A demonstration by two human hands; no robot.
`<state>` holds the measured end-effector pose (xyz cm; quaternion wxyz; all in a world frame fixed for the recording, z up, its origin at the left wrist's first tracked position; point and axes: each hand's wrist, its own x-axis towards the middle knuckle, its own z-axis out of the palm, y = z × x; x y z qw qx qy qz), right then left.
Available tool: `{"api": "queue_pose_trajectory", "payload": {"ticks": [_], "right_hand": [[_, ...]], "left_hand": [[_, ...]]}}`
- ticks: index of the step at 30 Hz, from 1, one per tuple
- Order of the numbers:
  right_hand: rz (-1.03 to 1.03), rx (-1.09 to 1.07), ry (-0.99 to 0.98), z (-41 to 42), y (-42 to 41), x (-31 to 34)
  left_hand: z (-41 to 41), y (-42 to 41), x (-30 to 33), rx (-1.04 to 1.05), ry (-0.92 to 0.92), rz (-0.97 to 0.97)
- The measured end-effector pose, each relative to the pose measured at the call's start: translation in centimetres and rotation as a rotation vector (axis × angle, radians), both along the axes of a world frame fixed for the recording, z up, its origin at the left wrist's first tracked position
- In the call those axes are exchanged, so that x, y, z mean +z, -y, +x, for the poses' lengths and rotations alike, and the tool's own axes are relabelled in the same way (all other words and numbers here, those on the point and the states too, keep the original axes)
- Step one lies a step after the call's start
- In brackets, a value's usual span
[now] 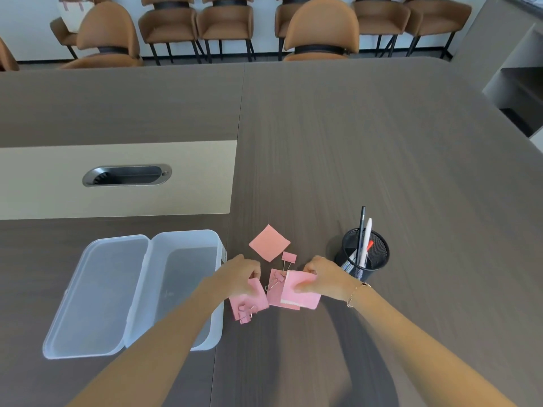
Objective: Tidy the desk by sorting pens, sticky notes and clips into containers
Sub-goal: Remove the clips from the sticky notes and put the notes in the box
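Pink sticky notes and pink binder clips lie in a small heap on the desk in front of me. My right hand pinches a pink sticky note pad, thumb on top. My left hand rests with curled fingers on another pink sticky note; small pink clips lie at its near edge. A single sticky note lies flat farther back, with a pink binder clip beside it. A clear plastic box stands open at the left. Several pens stand in a black mesh pen cup at the right.
The box's clear lid lies open flat to its left. A metal cable grommet sits in a beige panel at the back left. Brown chairs line the desk's far edge. A grey cabinet stands at the far right.
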<state>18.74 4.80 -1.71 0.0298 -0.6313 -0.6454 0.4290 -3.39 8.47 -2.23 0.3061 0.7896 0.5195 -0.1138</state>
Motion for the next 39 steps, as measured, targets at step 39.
{"api": "queue_pose_trajectory", "payload": {"ticks": [39], "right_hand": [[0.085, -0.488, -0.556, 1.5, 1.5, 3.8]], "left_hand": [[3.6, -2.0, 3.2, 0.722, 0.619, -0.182]]}}
